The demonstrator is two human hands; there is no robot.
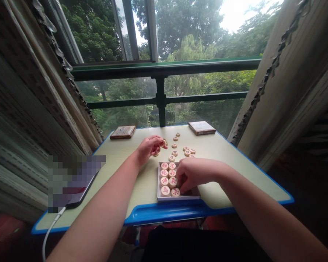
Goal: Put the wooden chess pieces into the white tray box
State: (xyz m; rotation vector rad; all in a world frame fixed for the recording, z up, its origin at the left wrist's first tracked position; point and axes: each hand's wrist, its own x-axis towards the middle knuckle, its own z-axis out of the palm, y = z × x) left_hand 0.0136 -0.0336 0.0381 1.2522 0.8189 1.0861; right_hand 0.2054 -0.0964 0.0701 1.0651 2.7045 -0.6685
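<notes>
A shallow white box (178,198) stands near the table's front edge. Two columns of round xiangqi pieces with red characters (172,182) fill its left side. My right hand (192,171) reaches down into the box beside them, fingers bent; whatever its fingertips grip is hidden. Behind the box to the left, my left hand (150,149) is raised a little above the table, pinching a xiangqi piece (163,143) between thumb and fingers. Several more pieces (175,153) lie loose on the table behind the box, some grouped to the right (187,153).
The pale table (226,185) has a blue rim. A flat brown-edged box (123,132) lies at the back left, another flat box (202,127) at the back right. A phone (83,185) with a white cable (53,225) leans at the left edge. Curtains and a window railing (161,94) border the table.
</notes>
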